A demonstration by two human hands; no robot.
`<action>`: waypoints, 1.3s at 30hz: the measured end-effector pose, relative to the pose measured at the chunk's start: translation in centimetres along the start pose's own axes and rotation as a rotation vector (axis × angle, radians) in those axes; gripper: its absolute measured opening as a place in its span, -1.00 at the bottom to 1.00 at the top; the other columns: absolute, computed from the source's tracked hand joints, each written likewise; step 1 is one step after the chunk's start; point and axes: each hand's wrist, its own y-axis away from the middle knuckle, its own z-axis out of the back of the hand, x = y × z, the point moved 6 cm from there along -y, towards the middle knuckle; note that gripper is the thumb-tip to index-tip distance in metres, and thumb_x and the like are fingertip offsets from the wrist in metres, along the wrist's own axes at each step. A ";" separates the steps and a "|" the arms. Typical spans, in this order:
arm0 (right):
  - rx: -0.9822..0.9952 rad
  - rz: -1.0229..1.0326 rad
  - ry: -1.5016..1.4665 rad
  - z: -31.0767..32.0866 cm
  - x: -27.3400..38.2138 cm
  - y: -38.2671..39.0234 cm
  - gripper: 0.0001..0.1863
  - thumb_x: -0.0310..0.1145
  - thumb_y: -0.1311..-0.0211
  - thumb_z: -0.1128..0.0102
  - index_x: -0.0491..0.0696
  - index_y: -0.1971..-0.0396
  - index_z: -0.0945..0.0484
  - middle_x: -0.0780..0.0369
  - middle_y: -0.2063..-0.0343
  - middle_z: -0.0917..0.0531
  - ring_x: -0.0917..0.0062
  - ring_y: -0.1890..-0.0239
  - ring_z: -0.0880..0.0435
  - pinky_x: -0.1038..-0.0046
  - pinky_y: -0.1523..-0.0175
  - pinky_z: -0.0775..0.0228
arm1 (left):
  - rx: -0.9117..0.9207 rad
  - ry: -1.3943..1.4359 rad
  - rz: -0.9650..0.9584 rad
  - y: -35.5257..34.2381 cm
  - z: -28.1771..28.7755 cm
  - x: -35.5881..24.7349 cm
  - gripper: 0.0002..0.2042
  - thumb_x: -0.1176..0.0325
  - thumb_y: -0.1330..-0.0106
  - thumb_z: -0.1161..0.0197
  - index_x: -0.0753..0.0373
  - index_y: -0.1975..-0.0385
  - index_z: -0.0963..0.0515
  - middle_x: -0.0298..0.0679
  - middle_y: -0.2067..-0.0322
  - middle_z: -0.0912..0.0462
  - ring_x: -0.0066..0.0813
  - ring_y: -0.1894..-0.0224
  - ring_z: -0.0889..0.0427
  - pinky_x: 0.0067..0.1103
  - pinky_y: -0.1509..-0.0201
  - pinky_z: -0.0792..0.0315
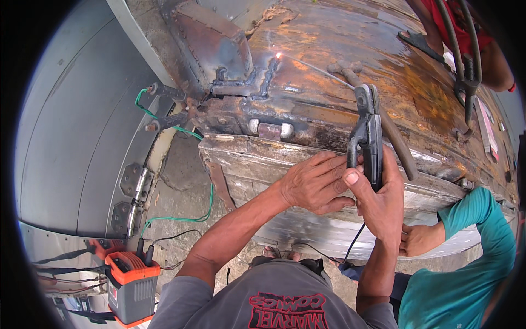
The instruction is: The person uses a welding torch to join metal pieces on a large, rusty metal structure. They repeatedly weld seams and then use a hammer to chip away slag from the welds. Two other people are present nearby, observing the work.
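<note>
My right hand (378, 194) grips a black electrode holder (367, 126) that holds a thin welding rod (315, 69). The rod's far end glows at the top of a dark weld seam (268, 74) on the rusty metal plate (323, 38). My left hand (318, 183) is beside the right, fingers curled against the holder; their tips are partly hidden. Right of the holder, a bent metal bar or tool (400, 142) lies over the plate's edge. A small bracket (270, 130) sits on the front edge below the seam.
An orange welding machine (131, 290) with cables is at lower left, by a grey panel with hinges (137, 189). A green cable (175, 218) runs across the ground. A teal-sleeved person (460, 263) is at lower right; another person in red (476, 46) is at upper right, near metal rods.
</note>
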 end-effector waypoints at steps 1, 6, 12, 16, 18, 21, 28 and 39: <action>0.005 -0.015 0.006 0.0 0.2 0.0 -0.40 -0.11 -0.22 -0.57 -0.16 -0.10 -0.54 0.37 0.32 -0.56 0.73 0.32 -0.46 0.63 0.23 -0.34 | -0.006 0.000 0.001 0.1 0.0 0.0 -0.31 0.06 -0.24 -0.51 0.44 -0.25 -0.55 0.10 -0.22 -0.65 -0.05 -0.23 -0.69 -0.20 -0.30 -0.50; 0.025 -0.034 0.029 0.0 0.2 -0.3 -0.37 -0.13 -0.21 -0.57 -0.17 -0.15 -0.54 0.32 0.27 -0.61 0.68 0.27 -0.52 0.56 0.15 -0.42 | -0.013 -0.003 0.007 0.1 0.1 0.1 -0.30 0.05 -0.23 -0.51 0.44 -0.25 -0.54 0.10 -0.22 -0.64 -0.05 -0.21 -0.68 -0.21 -0.24 -0.52; 0.047 -0.048 0.018 0.1 0.2 -0.3 -0.31 -0.17 -0.20 -0.60 -0.19 -0.23 -0.52 0.24 0.20 -0.69 0.62 0.21 -0.62 0.49 0.06 -0.52 | -0.031 -0.020 0.007 -0.1 0.1 0.0 -0.32 0.05 -0.17 -0.54 0.43 -0.17 -0.57 0.06 -0.23 -0.63 -0.06 -0.19 -0.67 -0.22 -0.14 -0.55; 0.052 -0.051 0.040 0.2 0.2 -0.5 -0.30 -0.17 -0.19 -0.60 -0.19 -0.24 -0.53 0.22 0.18 -0.69 0.62 0.20 -0.63 0.48 0.04 -0.52 | -0.037 0.000 0.019 -0.4 0.3 0.0 -0.32 0.06 -0.13 -0.56 0.43 -0.14 -0.58 0.07 -0.23 -0.63 -0.03 -0.20 -0.67 -0.23 -0.15 -0.56; 0.055 -0.060 0.044 0.1 0.1 -0.5 -0.30 -0.17 -0.19 -0.60 -0.19 -0.24 -0.53 0.22 0.17 -0.69 0.61 0.20 -0.63 0.48 0.03 -0.52 | -0.025 -0.008 0.023 -0.5 0.3 0.0 -0.30 0.06 -0.12 -0.58 0.44 -0.17 -0.57 0.05 -0.23 -0.63 -0.05 -0.21 -0.66 -0.24 -0.16 -0.55; 0.055 -0.067 0.037 0.0 0.1 -0.5 -0.30 -0.17 -0.19 -0.60 -0.18 -0.24 -0.53 0.23 0.18 -0.68 0.61 0.20 -0.63 0.48 0.04 -0.52 | -0.028 -0.002 0.024 -0.2 0.1 0.1 -0.29 0.06 -0.13 -0.57 0.43 -0.18 -0.56 0.05 -0.23 -0.63 -0.05 -0.22 -0.66 -0.24 -0.17 -0.55; 0.066 -0.074 0.010 0.2 0.3 -0.4 -0.30 -0.18 -0.19 -0.60 -0.19 -0.24 -0.52 0.25 0.20 -0.67 0.63 0.20 -0.61 0.52 0.06 -0.52 | -0.006 -0.022 0.029 -0.2 0.2 0.0 -0.29 0.05 -0.14 -0.56 0.42 -0.20 -0.56 0.05 -0.21 -0.65 -0.05 -0.20 -0.67 -0.23 -0.16 -0.54; 0.045 -0.032 -0.026 0.2 0.1 -0.1 -0.32 -0.20 -0.19 -0.61 -0.18 -0.22 -0.52 0.26 0.20 -0.68 0.65 0.22 -0.60 0.53 0.07 -0.51 | 0.009 -0.013 0.005 -0.1 0.0 0.0 -0.31 0.06 -0.22 -0.52 0.46 -0.23 -0.56 0.10 -0.20 -0.66 -0.04 -0.22 -0.69 -0.22 -0.30 -0.52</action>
